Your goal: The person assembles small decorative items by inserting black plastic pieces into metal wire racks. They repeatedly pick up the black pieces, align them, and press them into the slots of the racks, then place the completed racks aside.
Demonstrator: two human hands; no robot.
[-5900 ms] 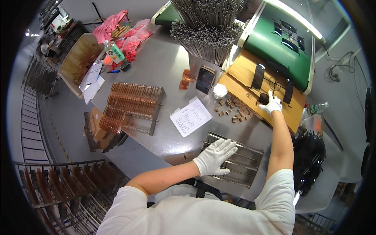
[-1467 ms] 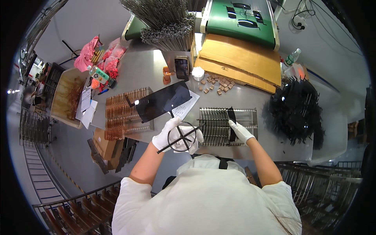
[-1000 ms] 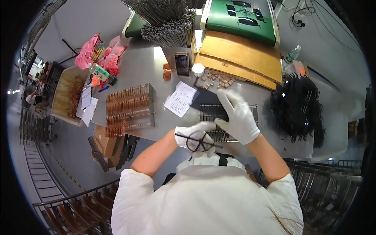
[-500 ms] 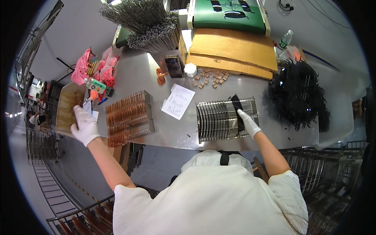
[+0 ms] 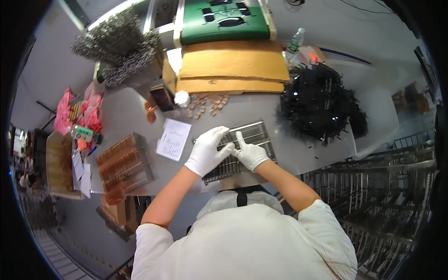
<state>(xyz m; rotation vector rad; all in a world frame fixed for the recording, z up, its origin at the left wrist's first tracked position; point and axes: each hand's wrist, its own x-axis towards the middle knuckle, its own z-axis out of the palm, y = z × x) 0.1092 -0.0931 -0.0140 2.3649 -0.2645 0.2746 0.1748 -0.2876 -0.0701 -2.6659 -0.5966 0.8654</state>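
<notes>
A metal slotted rack (image 5: 255, 132) lies tilted on the table in front of me, dark thin pieces in its left part. My left hand (image 5: 207, 150), in a white glove, is over that part with fingers curled together; whatever they grip is hidden. Beside it, over the rack's middle, my gloved right hand (image 5: 252, 155) has its index finger stretched out and another digit pointing toward the left hand. No held piece shows in the right hand. To the left stands a second rack (image 5: 143, 154) filled with brown translucent pieces.
A paper sheet (image 5: 173, 139) lies left of my hands. Behind are small tan blocks (image 5: 213, 112), a phone (image 5: 162, 97), a white round container (image 5: 182, 99) and cardboard (image 5: 233, 65). Black pieces (image 5: 322, 102) are heaped at right. A bin (image 5: 60, 161) stands far left; bundled wires (image 5: 116, 46) stand back left.
My left hand has come from the bin at far left to the slotted rack. My right hand has shifted toward it. The black piece under the right hand no longer shows. The view has turned.
</notes>
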